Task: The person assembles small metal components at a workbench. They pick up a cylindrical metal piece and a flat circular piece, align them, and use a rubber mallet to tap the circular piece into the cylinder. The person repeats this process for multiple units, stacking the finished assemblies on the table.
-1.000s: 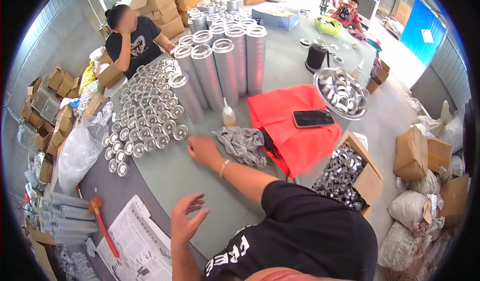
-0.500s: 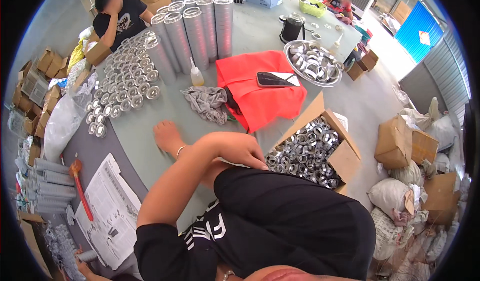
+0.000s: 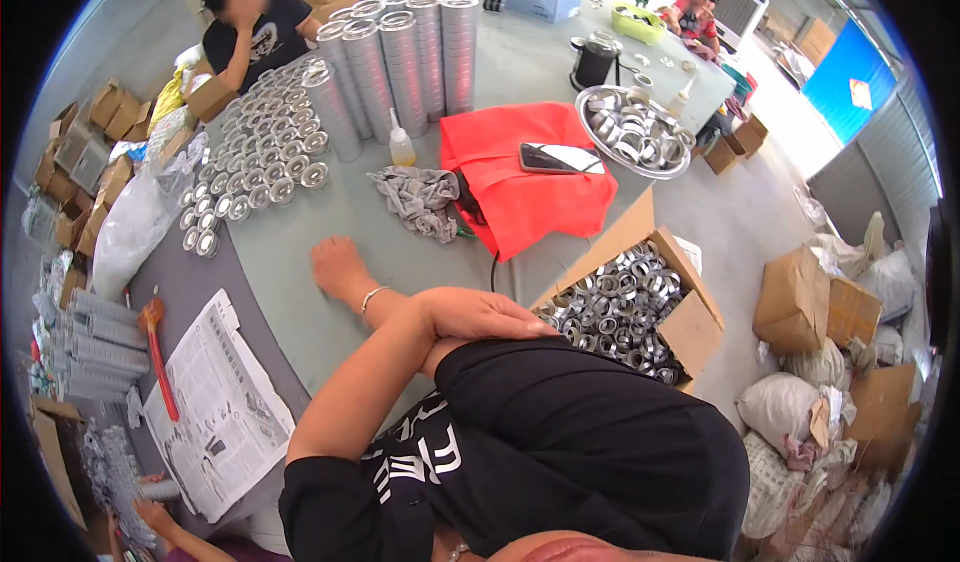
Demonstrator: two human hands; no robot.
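My forearms are crossed over the front of the table. My left hand [image 3: 490, 314] lies across my right upper arm at the edge of the black sleeve, fingers stretched out, holding nothing. Its fingertips are nearest the cardboard box [image 3: 708, 332] filled with metal rings [image 3: 620, 307]. My right hand [image 3: 340, 267] rests on the grey-green tabletop [image 3: 290, 307] at the left, a bracelet on its wrist. Its fingers are curled in, with nothing visible in them. Beyond the hands lie a crumpled grey rag [image 3: 418, 202] and a red cloth [image 3: 530, 197] with a phone [image 3: 560, 159] on it.
Tall stacks of metal rings [image 3: 400, 62] and rows of round metal parts [image 3: 265, 177] stand at the back left, beside a dropper bottle [image 3: 401, 145]. A steel bowl of rings [image 3: 665, 170] is at right. A newspaper [image 3: 215, 412] and red-handled hammer [image 3: 160, 362] lie left. Other people sit around the table.
The view has shifted slightly, moving the table things a little to the right. My arms stay crossed. At the lower left, another person's hand and arm have come further into view.
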